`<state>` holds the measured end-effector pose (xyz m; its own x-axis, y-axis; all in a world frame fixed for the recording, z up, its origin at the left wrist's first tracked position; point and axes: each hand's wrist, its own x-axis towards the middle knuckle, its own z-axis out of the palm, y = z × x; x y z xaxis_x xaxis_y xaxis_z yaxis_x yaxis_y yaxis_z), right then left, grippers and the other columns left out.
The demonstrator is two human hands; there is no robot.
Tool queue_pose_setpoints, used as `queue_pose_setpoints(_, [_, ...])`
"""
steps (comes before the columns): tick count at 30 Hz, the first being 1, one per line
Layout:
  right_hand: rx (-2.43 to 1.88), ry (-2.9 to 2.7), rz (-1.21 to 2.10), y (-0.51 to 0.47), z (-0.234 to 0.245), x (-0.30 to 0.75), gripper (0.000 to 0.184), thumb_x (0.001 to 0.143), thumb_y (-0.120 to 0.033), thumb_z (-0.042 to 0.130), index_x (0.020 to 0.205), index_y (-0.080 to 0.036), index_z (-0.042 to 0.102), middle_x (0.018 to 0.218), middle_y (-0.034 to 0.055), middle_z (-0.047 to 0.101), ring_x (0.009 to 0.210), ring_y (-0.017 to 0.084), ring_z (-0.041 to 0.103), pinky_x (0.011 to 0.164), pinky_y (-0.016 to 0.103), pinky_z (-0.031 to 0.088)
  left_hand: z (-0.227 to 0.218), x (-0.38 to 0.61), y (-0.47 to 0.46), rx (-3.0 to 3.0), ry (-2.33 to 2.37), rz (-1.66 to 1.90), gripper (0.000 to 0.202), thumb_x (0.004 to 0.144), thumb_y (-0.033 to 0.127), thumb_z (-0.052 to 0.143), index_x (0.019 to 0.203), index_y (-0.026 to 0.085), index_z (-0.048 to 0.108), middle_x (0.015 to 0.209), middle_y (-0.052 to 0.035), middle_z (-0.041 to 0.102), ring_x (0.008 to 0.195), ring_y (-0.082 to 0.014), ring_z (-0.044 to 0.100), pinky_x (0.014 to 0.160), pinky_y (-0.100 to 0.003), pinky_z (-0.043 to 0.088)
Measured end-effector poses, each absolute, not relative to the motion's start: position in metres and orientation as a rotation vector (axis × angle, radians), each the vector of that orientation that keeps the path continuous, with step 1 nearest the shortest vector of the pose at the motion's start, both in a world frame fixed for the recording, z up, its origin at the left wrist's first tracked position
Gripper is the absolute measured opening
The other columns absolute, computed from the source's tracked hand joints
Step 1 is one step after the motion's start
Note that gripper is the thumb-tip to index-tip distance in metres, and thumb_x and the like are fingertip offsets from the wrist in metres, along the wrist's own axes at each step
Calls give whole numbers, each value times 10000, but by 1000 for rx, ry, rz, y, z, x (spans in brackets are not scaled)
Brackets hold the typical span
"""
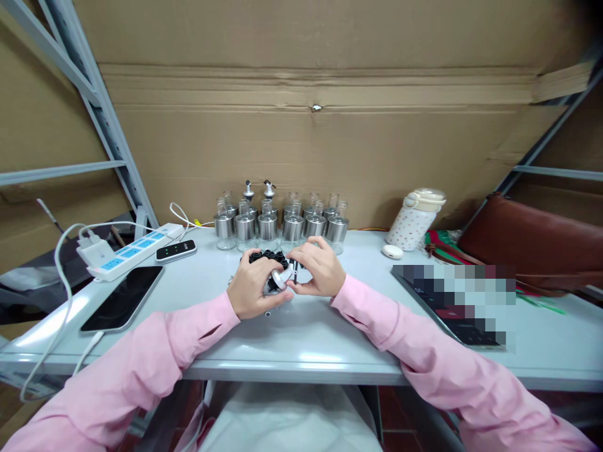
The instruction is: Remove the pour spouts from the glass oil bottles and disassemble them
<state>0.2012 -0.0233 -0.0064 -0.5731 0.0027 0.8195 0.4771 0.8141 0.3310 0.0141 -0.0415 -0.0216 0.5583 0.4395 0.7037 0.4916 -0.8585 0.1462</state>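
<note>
My left hand point(254, 285) is closed around a silver-and-black pour spout point(281, 278) just above the table. My right hand point(320, 269) pinches the spout's black end point(295, 271) from the other side. Partly hidden behind my left hand lies a cluster of small black parts point(268, 255). A tiny ring-like piece point(267, 314) rests on the table in front of my left hand. Beyond both hands, several glass bottles with metal sleeves point(268, 225) stand in rows. Spouts point(269, 188) top two of the bottles at the back.
To the left are a power strip point(141, 248), a small black device point(176, 251), a phone point(123, 298) and white cables. A dotted flask point(414, 220), a white round case point(392, 252), a partly blurred dark flat object point(438, 301) and a brown bag point(537, 245) occupy the right.
</note>
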Motion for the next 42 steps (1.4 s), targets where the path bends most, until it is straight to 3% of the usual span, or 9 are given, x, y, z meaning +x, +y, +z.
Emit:
queue_pose_setpoints(7, [-340, -2127, -713, -26, -6, 199, 315, 821, -444, 449, 900, -148, 522, 740, 53, 649, 658, 139, 566, 726, 338, 369, -22, 15, -41, -2682, -862, -1180, 452, 776, 608, 437, 752, 165, 526, 658, 3, 610, 611, -144, 548, 901, -427, 294])
queue_pose_setpoints(15, [-316, -2164, -747, -23, -11, 201, 481, 871, -544, 300, 881, -125, 538, 753, 65, 651, 674, 145, 550, 743, 344, 331, -27, 17, -35, -2744, -763, -1113, 486, 781, 632, 411, 651, 172, 499, 567, 32, 553, 546, -112, 499, 885, -393, 312])
queue_pose_setpoints(23, [-335, -2169, -794, -28, -13, 196, 539, 905, -509, 191, 833, -116, 552, 689, 51, 618, 634, 139, 497, 681, 336, 283, -25, 20, -42, -2691, -591, -1122, 360, 803, 469, 486, 587, 182, 477, 531, 57, 519, 519, -97, 487, 892, -375, 301])
queue_pose_setpoints(31, [-330, -2070, -1013, -29, -9, 195, 551, 914, -469, 197, 664, -141, 563, 506, 6, 452, 523, 134, 341, 561, 314, 211, -28, 25, -47, -2635, -597, -1144, 331, 827, 423, 443, 603, 180, 448, 514, 59, 508, 491, -95, 470, 825, -365, 321])
queue_pose_setpoints(37, [-329, -2065, -1060, -27, -8, 195, 546, 921, -438, 192, 640, -156, 564, 511, 5, 445, 529, 133, 327, 552, 310, 213, -30, 27, -49, -2608, -580, -1147, 371, 861, 455, 365, 628, 173, 430, 509, 44, 499, 472, -103, 426, 676, -317, 303])
queue_pose_setpoints(42, [-262, -2049, -1000, -28, -6, 196, 541, 931, -388, 169, 606, -162, 538, 497, 3, 452, 511, 129, 325, 534, 303, 213, -28, 27, -50, -2550, -487, -1104, 386, 888, 442, 311, 643, 170, 432, 514, 30, 492, 487, -114, 423, 664, -310, 288])
